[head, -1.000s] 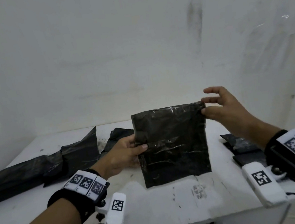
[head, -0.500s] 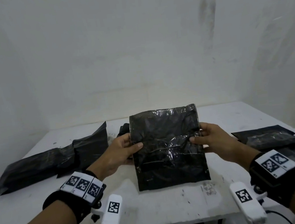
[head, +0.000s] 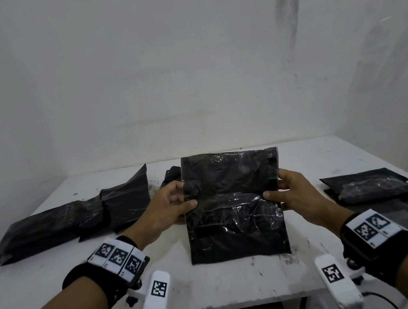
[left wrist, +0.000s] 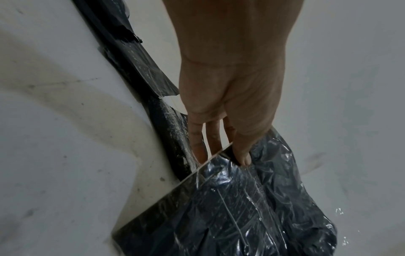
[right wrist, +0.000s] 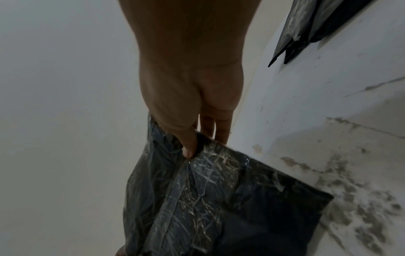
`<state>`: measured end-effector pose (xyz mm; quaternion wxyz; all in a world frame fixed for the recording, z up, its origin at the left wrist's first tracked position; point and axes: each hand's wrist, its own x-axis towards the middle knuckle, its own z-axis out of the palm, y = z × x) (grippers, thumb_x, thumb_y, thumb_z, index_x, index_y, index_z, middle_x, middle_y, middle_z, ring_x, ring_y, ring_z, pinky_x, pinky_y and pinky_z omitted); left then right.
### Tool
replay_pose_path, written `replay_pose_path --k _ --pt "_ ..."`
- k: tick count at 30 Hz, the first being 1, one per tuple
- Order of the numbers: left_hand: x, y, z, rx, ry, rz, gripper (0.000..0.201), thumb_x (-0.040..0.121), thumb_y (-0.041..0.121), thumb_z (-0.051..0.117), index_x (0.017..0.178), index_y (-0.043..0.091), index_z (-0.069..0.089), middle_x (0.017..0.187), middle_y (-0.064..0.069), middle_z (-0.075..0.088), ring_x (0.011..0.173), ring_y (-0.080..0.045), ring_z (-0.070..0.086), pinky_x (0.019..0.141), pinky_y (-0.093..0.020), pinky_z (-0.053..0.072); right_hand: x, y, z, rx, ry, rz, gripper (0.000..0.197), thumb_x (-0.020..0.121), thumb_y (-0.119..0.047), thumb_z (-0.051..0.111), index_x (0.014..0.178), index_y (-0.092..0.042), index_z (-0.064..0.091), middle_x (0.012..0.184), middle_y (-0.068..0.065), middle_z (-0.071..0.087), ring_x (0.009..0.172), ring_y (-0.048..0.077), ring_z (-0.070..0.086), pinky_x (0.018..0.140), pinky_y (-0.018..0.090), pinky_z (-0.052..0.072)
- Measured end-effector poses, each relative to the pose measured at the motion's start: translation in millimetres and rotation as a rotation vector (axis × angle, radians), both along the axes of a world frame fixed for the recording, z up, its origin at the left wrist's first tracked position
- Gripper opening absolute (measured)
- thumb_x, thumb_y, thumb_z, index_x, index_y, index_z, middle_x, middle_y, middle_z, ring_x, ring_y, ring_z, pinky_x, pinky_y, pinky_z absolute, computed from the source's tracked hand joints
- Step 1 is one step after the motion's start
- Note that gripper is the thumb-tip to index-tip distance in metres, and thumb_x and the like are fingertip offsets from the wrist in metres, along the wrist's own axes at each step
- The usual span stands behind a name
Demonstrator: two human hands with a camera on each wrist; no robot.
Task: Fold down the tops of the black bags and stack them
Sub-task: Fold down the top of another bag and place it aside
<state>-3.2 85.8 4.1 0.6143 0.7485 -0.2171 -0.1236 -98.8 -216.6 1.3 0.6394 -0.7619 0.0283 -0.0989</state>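
Over the desk's [head: 217, 291] middle, near its front edge, the black bag [head: 233, 205] stands upright, its top unfolded. The left hand [head: 168, 209] and the right hand [head: 295, 194] pinch its side edges. Next, I judge: fold the top down, then stack it on the folded bags [head: 375, 188] at the right edge.

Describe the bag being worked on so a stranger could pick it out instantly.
On the white table, look to the middle of the near edge. A flat black bag stands upright there, its bottom edge on the tabletop, pinched at mid-height by the left hand and right hand. Every other black bag lies flat at the sides, untouched.
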Motion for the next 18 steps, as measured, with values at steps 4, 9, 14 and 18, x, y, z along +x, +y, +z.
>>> replay_pose_path --k 4,9,14,18 --pt "-2 -2 2 -0.023 0.046 0.001 0.02 0.093 0.009 0.069 0.111 0.014 0.061 0.105 -0.015 0.074 0.098 -0.031 0.072 0.082 -0.046 0.061 0 -1 0 0.062 0.038 0.019 0.035 0.09 0.005 0.066 0.116 -0.019 0.065 0.097 0.01 0.073 0.079 0.021 0.07 0.068 0.039 0.06" --pt "-1 2 7 -0.045 0.107 0.029 0.017 0.097 0.019 0.064 0.11 0.007 0.061 0.105 -0.013 0.075 0.093 -0.026 0.073 0.079 -0.043 0.062 -1 -7 6 0.084 0.054 0.011 0.007 0.099 -0.015 0.06 0.104 -0.013 0.064 0.09 0.01 0.071 0.078 0.023 0.068 0.069 0.035 0.057" --pt "1 4 8 -0.024 0.021 0.069 0.012 0.096 0.016 0.065 0.108 0.011 0.065 0.097 -0.01 0.077 0.083 -0.022 0.074 0.075 -0.04 0.062 -1 -11 10 0.08 0.0 0.013 0.009 0.098 -0.007 0.059 0.105 -0.008 0.064 0.087 0.015 0.072 0.077 0.025 0.067 0.067 0.033 0.057" --pt "1 5 8 -0.004 -0.013 0.076 0.009 0.097 0.014 0.065 0.105 0.013 0.062 0.092 -0.008 0.077 0.077 -0.018 0.073 0.068 -0.035 0.059 -1 -11 11 0.083 -0.012 0.02 0.011 0.098 -0.005 0.058 0.107 -0.009 0.062 0.083 0.015 0.072 0.074 0.024 0.068 0.068 0.035 0.057"
